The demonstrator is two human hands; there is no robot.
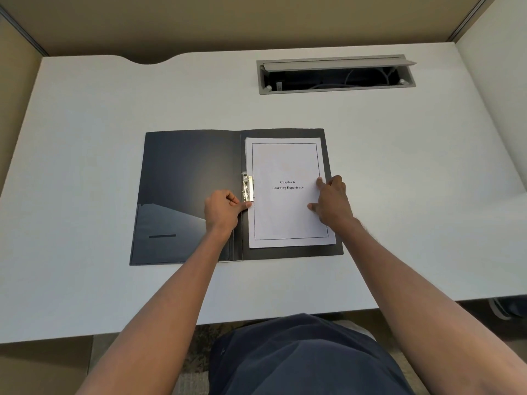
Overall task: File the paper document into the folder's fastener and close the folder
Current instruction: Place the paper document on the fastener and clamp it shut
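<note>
A black folder [194, 195] lies open and flat on a white desk [85, 124], seen from above; its spine runs away from the person, and a paper document [288, 218] headed "Chapter 6, Learning Experience" lies on the right-hand leaf, long axis parallel to the spine. A metal clamp fastener [247, 186] sits along the paper's left edge, just beside the spine; the left hand [222, 209] is nearest it, loosely curled, thumb tip touching the fastener's near end, holding nothing. The right hand [332, 202] rests fingers spread on the paper's right edge, pinning it flat, not grasping. Whether the clamp already grips the sheets cannot be told; the open left cover would then fold rightward over the paper.
</note>
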